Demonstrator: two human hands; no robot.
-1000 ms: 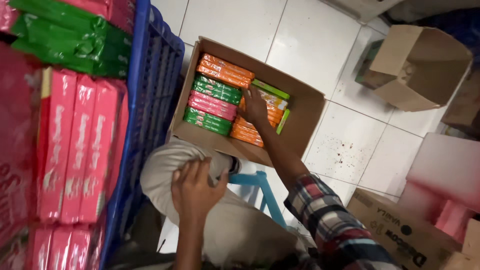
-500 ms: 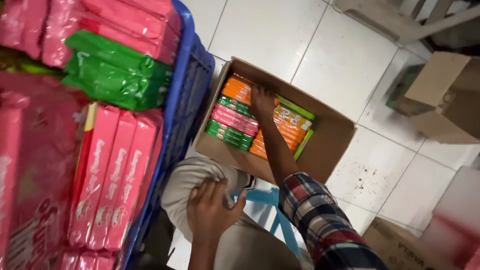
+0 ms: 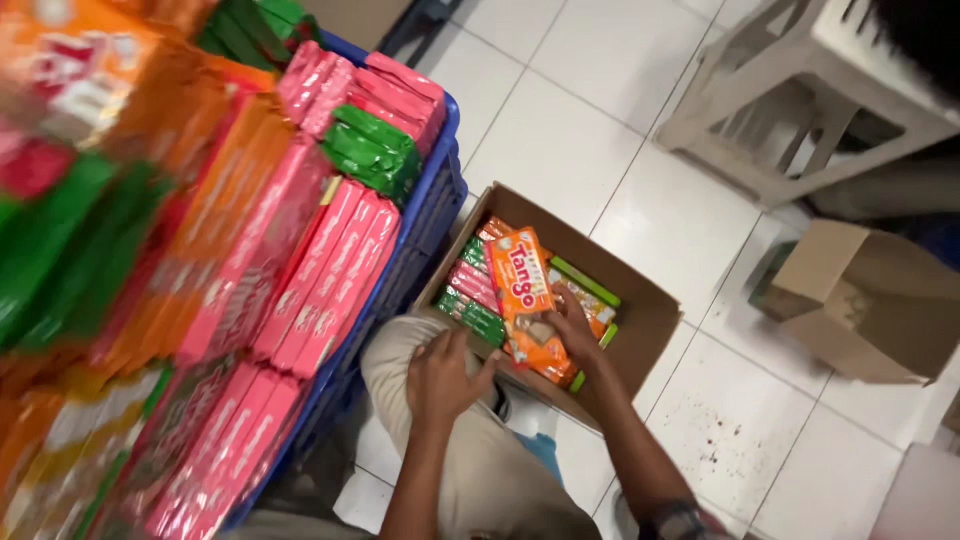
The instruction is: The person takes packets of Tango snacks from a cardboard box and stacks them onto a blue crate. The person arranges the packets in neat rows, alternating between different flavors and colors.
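A: Right hand [image 3: 572, 330] is closed on the orange snack pack [image 3: 527, 300], fingers wrapped over its lower end at about 5 o'clock of the pack. Pack is tilted, printed face up, lifted above the open cardboard box [image 3: 650, 330]. Only 1 end is gripped; the top end at 11 o'clock hangs free.

B: Left hand?

A: Left hand [image 3: 440, 375] rests on the knee in beige trousers [image 3: 500, 470], fingers curled against the cloth, holding nothing else. It sits just beside the box's near wall at 7 o'clock of the pack.

B: Under the pack?

A: Rows of packs on edge in the box: green packs [image 3: 472, 316] and pink ones at 9 o'clock, more orange at 4 o'clock. Tightly set, as far as I can see.

B: Risks?

A: My read, 3 of them. 1: end-only grip on a slick wrapper, so the pack could pivot or slip and drop onto the rows, crushing what's inside. 2: the free end could catch the box wall or the neighbouring packs and knock a row askew. 3: the blue crate [image 3: 425, 215] at 10 o'clock is stacked well above its rim with pink packs [image 3: 325, 275]; an elbow or knee bump could tip some off.

B: View quality?

A: Left edge is blurred, so I can't judge that stack well.
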